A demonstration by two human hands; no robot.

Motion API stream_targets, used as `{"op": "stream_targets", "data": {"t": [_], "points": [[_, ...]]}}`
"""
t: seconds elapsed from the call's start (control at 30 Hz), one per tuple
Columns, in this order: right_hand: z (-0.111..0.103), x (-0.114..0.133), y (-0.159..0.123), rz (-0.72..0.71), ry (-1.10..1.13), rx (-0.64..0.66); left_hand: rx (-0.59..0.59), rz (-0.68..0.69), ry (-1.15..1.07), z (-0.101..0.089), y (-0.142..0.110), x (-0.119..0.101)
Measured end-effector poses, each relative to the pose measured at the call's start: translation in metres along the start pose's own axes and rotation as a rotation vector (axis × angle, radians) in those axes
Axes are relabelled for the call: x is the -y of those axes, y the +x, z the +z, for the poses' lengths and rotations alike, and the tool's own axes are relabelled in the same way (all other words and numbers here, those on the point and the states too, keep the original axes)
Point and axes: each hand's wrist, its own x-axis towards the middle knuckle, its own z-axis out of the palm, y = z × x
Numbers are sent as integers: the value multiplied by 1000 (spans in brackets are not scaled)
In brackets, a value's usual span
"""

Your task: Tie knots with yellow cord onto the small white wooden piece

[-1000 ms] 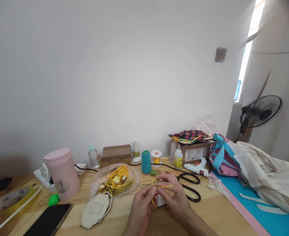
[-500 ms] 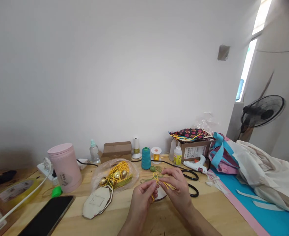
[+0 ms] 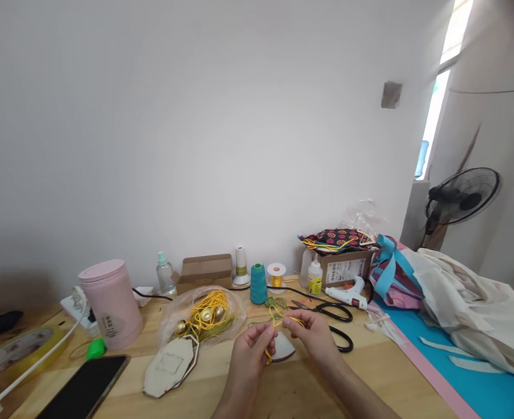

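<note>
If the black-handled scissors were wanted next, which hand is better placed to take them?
Probably the right hand: the scissors lie close beside it, farther from the left hand. Both hands pinch yellow cord, so the right would likely have to release first.

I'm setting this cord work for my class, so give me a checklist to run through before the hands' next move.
1. Left hand pinching the yellow cord: ok.
2. Right hand pinching the cord too: ok.
3. Cord crossing pulled tight: cannot tell; too small, partly hidden by fingers.
4. Space around the hands uncluttered: not ok; a white piece lies between them, scissors just beyond the right one.
5. Glue bottle upright: ok.
6. Glue gun switched off: cannot tell.
</note>
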Motion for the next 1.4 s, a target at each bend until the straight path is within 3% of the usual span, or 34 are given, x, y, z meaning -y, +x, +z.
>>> {"op": "stream_targets", "data": {"t": [0.2, 0.4, 0.53, 0.67, 0.83, 0.93, 1.1, 1.2, 1.3, 1.4], "points": [[0, -10, 2, 51, 119, 77, 20, -20, -164, 2, -1, -2], [1, -12, -1, 80, 123, 96, 73, -26, -131, 3, -4, -3], [-5, -6, -1, 218, 367, 99, 23, -25, -96, 2, -3, -2], [-16, 2, 4, 332, 703, 98, 3, -21, 79, 1, 0, 4], [-20, 8, 7, 317, 784, 147, 13, 13, 382, 7, -1, 6], [-20, 9, 7, 309, 721, 127, 9, 22, 471, 9, -3, 4], [-25, 16, 7, 172, 285, -71, -12, 23, 502, 6, -4, 4], [-20, 18, 2, 116, 196, -91, -65, 78, 525, 5, -3, 4], [-7, 15, -6, 21, 127, -60, -113, 27, 405, 5, -3, 2], [5, 8, -14, -259, -166, 9, -99, -73, 137, 4, -1, 0]]}}
